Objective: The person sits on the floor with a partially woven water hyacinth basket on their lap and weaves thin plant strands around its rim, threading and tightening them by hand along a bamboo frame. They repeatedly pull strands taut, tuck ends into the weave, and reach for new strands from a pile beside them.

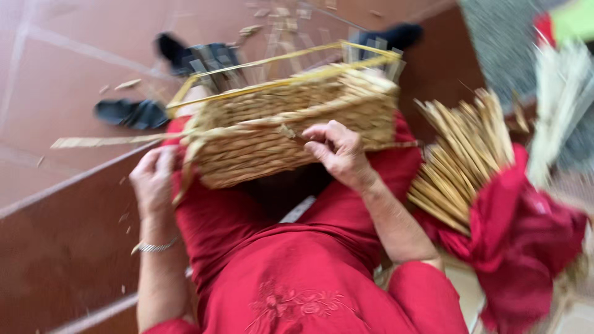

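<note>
- Your left hand point(153, 176) grips the woven basket's point(278, 133) left end, fingers curled.
- Your right hand point(337, 151) pinches a straw strand point(288, 132) on its side.
- A bundle of straw strips point(461, 158) lies beside your right forearm.

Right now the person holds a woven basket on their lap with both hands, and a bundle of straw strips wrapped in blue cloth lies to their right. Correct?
Not quite. The head view shows the cloth around the bundle of straw strips is red, not blue. Otherwise correct: left hand and right hand hold the woven basket on the lap.

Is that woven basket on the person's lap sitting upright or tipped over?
Tipped. The basket lies on its side across the lap, its yellow-rimmed opening facing away, its woven wall toward the camera.
</note>
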